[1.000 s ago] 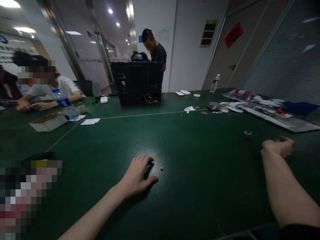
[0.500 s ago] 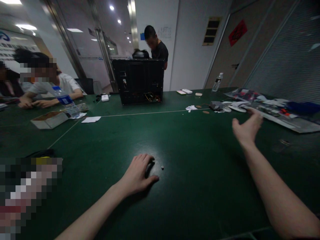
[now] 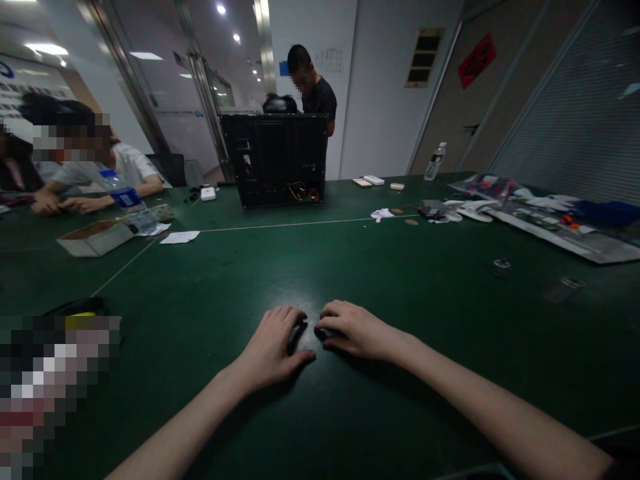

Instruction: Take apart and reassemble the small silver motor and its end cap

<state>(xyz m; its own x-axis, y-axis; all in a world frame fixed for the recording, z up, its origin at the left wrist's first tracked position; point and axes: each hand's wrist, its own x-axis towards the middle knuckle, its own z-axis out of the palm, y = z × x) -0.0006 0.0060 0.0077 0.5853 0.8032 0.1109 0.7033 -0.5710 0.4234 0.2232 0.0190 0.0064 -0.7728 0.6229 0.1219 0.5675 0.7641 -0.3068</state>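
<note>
My left hand (image 3: 276, 341) rests on the green table (image 3: 250, 427), fingers curved and thumb held apart. Dark shadow fills the gap under its palm, and I see nothing gripped there. Just across from it, my right hand (image 3: 353, 328) is low on the table with fingers curled toward the thumb. It covers the spot where a tiny metallic piece lay, so that piece is hidden. A narrow gap separates the two hands. Off to the right stand a small clear-and-metal cylinder (image 3: 501, 268) and a larger similar cylinder (image 3: 570, 289).
A black open-backed case (image 3: 283, 160) stands at the far side, with a person (image 3: 320, 100) behind it. At left are a cardboard box (image 3: 95, 239), a water bottle (image 3: 130, 200) and a seated person. A board with loose parts (image 3: 575, 230) lies at right.
My right hand has come from the far right to the middle, over the tiny metallic piece. The small cylinder at right now shows where that hand was. My left hand stays put.
</note>
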